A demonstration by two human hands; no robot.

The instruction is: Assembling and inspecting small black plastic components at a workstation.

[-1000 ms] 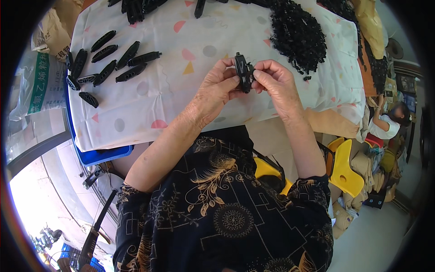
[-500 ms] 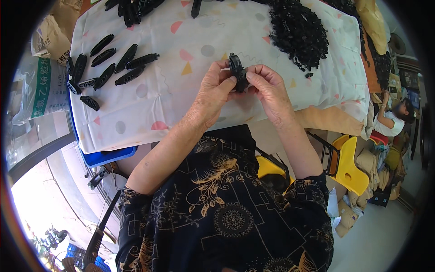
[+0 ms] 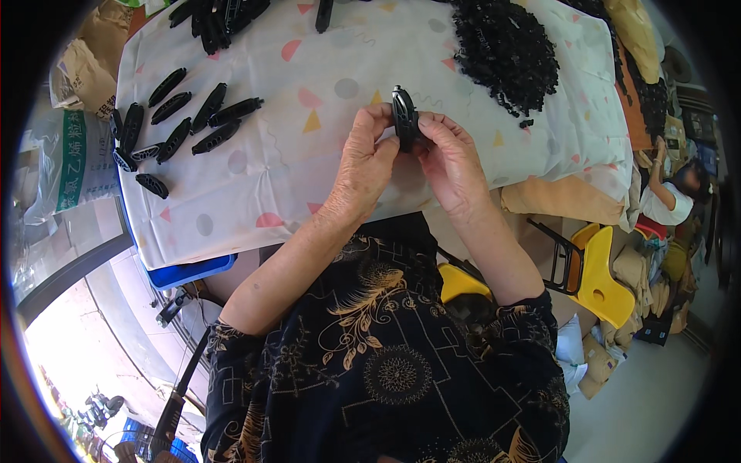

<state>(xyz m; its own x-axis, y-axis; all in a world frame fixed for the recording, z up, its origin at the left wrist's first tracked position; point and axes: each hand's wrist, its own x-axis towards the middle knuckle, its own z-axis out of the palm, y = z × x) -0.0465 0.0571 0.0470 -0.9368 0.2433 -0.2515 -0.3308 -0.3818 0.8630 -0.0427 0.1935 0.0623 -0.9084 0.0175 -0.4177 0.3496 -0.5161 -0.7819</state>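
Observation:
Between both hands, over the near part of the table, a long black plastic part point(image 3: 403, 117) stands roughly upright, with slots along its side. My left hand point(image 3: 369, 147) pinches it from the left, thumb low on its face. From the right, my right hand point(image 3: 449, 152) grips its edge between thumb and curled fingers; whatever smaller piece may lie under those fingertips is hidden. Several similar black parts point(image 3: 179, 139) lie loose on the left of the tablecloth. A heap of small black pieces point(image 3: 509, 58) spreads at the far right.
The table wears a white patterned cloth point(image 3: 270, 174). More long black parts point(image 3: 220, 23) are piled at the far left. A yellow chair point(image 3: 604, 282) stands to the right, a blue bin point(image 3: 193, 270) under the left table edge. Another person point(image 3: 668, 193) sits at the right.
The black part has turned in my fingers, so its slotted side now shows more. Both hands stay nearly in place; the view has shifted slightly.

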